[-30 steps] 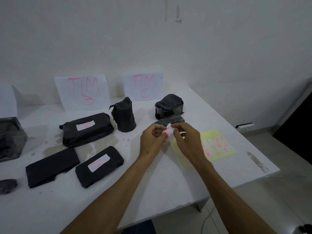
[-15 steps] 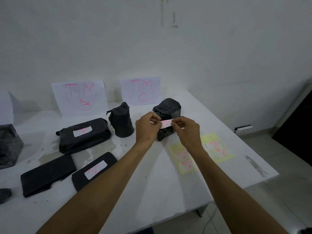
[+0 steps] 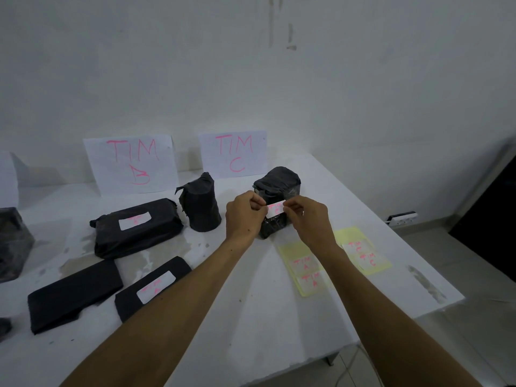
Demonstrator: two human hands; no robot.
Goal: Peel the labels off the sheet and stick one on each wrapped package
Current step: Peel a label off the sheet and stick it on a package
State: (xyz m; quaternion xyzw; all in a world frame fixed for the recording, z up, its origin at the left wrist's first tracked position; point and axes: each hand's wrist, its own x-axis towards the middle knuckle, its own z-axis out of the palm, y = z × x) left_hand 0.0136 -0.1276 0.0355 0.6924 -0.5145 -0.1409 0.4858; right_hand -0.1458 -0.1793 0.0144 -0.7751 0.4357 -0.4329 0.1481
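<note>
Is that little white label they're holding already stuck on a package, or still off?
Cannot tell: both hands, left hand and right hand, pinch the label by its ends right at the small package.

The small black package (image 3: 275,226) is largely hidden behind the left hand (image 3: 243,216) and right hand (image 3: 310,223). The label sheet (image 3: 360,247) is partly covered by the right forearm. Two dark packages (image 3: 11,241) are cut off at the left edge.
</note>
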